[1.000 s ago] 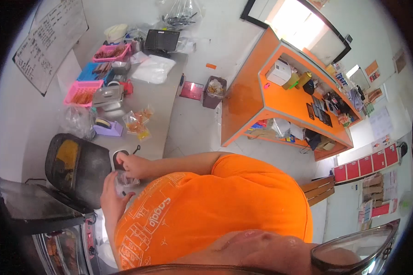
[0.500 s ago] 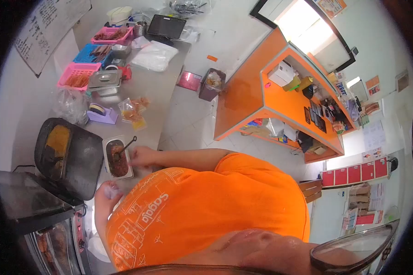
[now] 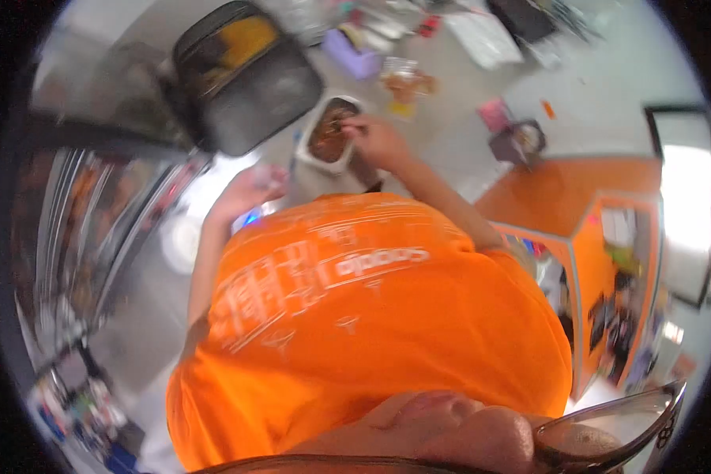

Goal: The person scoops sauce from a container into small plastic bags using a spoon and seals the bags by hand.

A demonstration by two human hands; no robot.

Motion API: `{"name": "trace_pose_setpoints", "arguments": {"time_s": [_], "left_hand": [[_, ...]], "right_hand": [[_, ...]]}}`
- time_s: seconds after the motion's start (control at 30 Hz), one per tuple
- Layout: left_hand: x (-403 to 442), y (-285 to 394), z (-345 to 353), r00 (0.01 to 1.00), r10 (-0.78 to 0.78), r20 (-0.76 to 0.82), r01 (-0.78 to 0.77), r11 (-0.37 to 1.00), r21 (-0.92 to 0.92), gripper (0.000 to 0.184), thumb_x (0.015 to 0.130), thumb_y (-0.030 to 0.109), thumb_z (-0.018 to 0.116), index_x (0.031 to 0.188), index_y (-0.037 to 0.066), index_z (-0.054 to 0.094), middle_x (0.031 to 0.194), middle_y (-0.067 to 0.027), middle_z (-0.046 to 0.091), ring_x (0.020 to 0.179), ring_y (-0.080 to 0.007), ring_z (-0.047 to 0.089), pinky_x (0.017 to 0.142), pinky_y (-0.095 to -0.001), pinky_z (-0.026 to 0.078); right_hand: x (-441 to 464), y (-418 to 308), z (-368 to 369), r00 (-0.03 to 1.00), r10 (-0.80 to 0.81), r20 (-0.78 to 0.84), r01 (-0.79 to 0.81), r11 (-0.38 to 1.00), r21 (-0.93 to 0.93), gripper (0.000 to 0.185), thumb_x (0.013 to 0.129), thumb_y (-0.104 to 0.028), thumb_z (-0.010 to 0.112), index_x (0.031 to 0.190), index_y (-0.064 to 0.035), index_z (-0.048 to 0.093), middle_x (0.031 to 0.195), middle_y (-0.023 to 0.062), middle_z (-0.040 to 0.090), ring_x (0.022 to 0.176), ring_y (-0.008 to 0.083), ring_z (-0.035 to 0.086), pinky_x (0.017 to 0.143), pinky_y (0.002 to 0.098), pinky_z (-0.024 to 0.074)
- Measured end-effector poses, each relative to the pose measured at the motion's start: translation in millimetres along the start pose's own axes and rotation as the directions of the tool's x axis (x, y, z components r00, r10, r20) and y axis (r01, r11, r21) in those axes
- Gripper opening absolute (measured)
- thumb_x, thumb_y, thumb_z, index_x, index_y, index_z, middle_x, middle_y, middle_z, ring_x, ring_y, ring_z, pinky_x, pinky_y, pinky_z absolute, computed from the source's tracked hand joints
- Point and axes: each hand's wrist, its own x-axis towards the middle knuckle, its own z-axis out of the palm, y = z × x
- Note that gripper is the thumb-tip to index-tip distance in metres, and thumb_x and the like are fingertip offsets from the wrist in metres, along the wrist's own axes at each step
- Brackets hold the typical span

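My right hand (image 3: 378, 144) reaches over a rectangular metal food pan (image 3: 341, 167) of reddish-brown sauce (image 3: 326, 141). Its fingers are closed at the dark-handled spoon that stands in the sauce; the hand and motion blur hide most of the handle. To the left, my left hand (image 3: 245, 192) is curled around something clear and plastic (image 3: 275, 180), too blurred to name exactly. It is close to my shirt, below and left of the pan. Beyond the pan, a black lidded container (image 3: 265, 101) stands open with yellow-orange food (image 3: 246, 41) inside.
A purple tape dispenser (image 3: 351, 55) and clear bags of orange food (image 3: 405, 85) lie farther along the counter. On the left is a glass-fronted cabinet (image 3: 87, 213). A bin (image 3: 521, 142) and an orange counter (image 3: 561, 189) are off to the right.
The view has swung, shifting the pan and hands up and right in the picture. My right hand has moved from beside the pan onto the spoon's handle. My left hand still holds the clear plastic item.
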Motion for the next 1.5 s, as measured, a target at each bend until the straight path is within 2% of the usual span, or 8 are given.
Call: {"name": "trace_pose_setpoints", "arguments": {"time_s": [0.03,0.13,0.5,0.8,0.9,1.1,1.3,1.5], "left_hand": [[-2,9,3,0.999,-0.03,-0.019,0.024,0.967,-0.255,0.038,0.077,0.01,0.07,0.113,0.002,0.061,0.105,-0.0057,0.066,0.095,-0.0126,0.06,0.084,-0.0282,0.049],[-1,-1,5,0.996,-0.094,0.0,0.089,0.942,-0.324,0.039,0.079,0.014,0.075,0.113,0.002,0.061,0.104,-0.0068,0.064,0.098,-0.0142,0.061,0.086,-0.0276,0.049],[40,2,30,0.988,-0.09,0.128,0.114,0.975,-0.189,0.034,0.082,0.023,0.072,0.111,0.007,0.062,0.096,-0.0024,0.064,0.089,-0.0122,0.06,0.079,-0.0266,0.048],[48,-5,43,0.992,-0.129,0.014,0.128,0.955,-0.267,0.03,0.084,0.024,0.071,0.107,0.007,0.063,0.093,-0.0021,0.065,0.085,-0.0122,0.058,0.077,-0.0269,0.045],[45,-3,43,0.99,-0.143,0.004,0.139,0.953,-0.27,0.028,0.085,0.023,0.07,0.107,0.008,0.064,0.094,-0.0016,0.066,0.086,-0.0121,0.059,0.079,-0.0267,0.045],[46,-14,51,0.996,-0.089,0.0,0.085,0.949,-0.302,0.028,0.086,0.023,0.07,0.109,0.007,0.064,0.098,-0.0043,0.067,0.091,-0.014,0.06,0.083,-0.0284,0.046],[44,5,51,0.99,-0.136,0.03,0.139,0.968,-0.21,0.029,0.087,0.023,0.069,0.11,0.007,0.064,0.099,-0.0037,0.067,0.091,-0.0139,0.06,0.082,-0.0289,0.046],[52,-21,60,0.992,-0.124,0.02,0.12,0.886,-0.447,0.029,0.086,0.027,0.07,0.109,0.01,0.065,0.094,0.0009,0.065,0.08,-0.0091,0.054,0.068,-0.026,0.042]], "right_hand": [[-5,-9,-10,0.999,-0.029,-0.033,0.028,0.999,-0.019,0.028,0.093,-0.026,0.054,0.106,-0.0064,0.067,0.107,0.0156,0.064,0.099,0.0361,0.06,0.088,0.0423,0.0472],[-13,-9,-20,0.987,-0.159,-0.018,0.158,0.986,-0.048,0.025,0.092,-0.022,0.055,0.106,-0.0048,0.066,0.099,0.0153,0.064,0.094,0.0356,0.06,0.084,0.0411,0.0476],[-14,13,14,0.928,-0.369,0.046,0.372,0.924,-0.088,0.02,0.088,-0.013,0.06,0.105,-0.0055,0.066,0.096,0.0126,0.065,0.09,0.0329,0.059,0.081,0.041,0.0478],[-4,15,5,0.951,-0.303,0.053,0.306,0.914,-0.267,0.019,0.088,-0.015,0.06,0.104,-0.008,0.068,0.099,0.0112,0.066,0.093,0.0316,0.057,0.084,0.0387,0.0469],[-11,17,16,0.945,-0.317,0.08,0.322,0.945,-0.062,0.018,0.087,-0.014,0.06,0.102,-0.0074,0.068,0.099,0.011,0.066,0.092,0.032,0.057,0.082,0.0401,0.0468],[-3,-27,-11,0.971,-0.24,-0.008,0.219,0.9,-0.377,0.018,0.09,-0.018,0.058,0.097,-0.0049,0.068,0.094,0.0126,0.067,0.091,0.0329,0.057,0.079,0.0415,0.0475],[-9,5,35,0.999,0.022,-0.046,-0.024,0.999,-0.044,0.02,0.094,-0.019,0.055,0.102,-0.0053,0.068,0.097,0.0134,0.068,0.093,0.0302,0.062,0.085,0.0376,0.0477],[-19,-24,13,0.985,-0.17,-0.005,0.17,0.983,-0.072,0.019,0.094,-0.017,0.054,0.097,-0.0046,0.069,0.097,0.0113,0.068,0.095,0.0303,0.061,0.087,0.037,0.0468]]}}
